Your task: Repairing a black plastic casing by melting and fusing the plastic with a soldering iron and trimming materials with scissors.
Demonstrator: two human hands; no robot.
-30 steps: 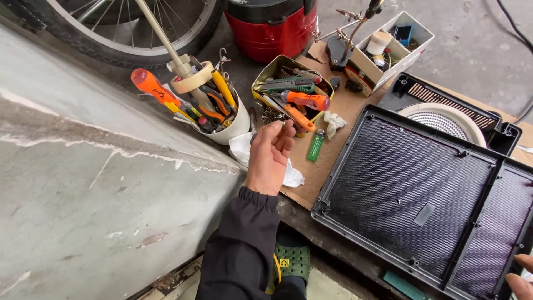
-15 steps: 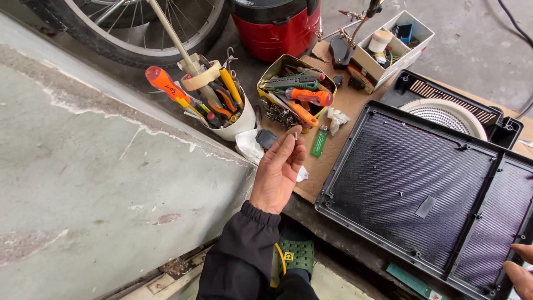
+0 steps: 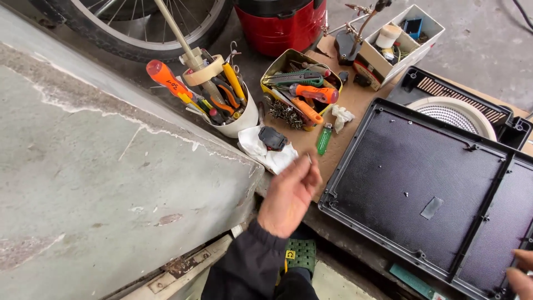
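Head view, the only one. Left hand (image 3: 288,195) hangs over the cardboard mat (image 3: 355,105), fingers loosely curled, thumb and forefinger pinched on a small thin pale bit, maybe a screw (image 3: 309,158) — too small and blurred to call for sure. Dark sleeve (image 3: 250,266) runs down to the bottom edge.

Right hand (image 3: 521,275) only shows as fingertips at the lower right corner, touching the rim of the black panel (image 3: 427,189); cannot tell whether it grips or just rests there.

The panel lies flat, back side up, a grey tape patch near its middle. Beyond it a second black housing with a round white fan grille (image 3: 455,114).

Just ahead of the left hand: white rag (image 3: 266,155) with a small black part (image 3: 273,138) on top, green lighter (image 3: 324,139) beside it. Further: white tub (image 3: 236,119) of screwdrivers and a tape roll, yellow tin (image 3: 300,89) with cutter, pliers, wire brush. White box (image 3: 400,41) of odds and ends, red canister (image 3: 280,22) and a bike wheel (image 3: 133,25) at the top.

Judgement: looks like the fastener-handling step of working on the panel. Next move calls for a steady pinch and a carry without dropping the bit on the cluttered mat.
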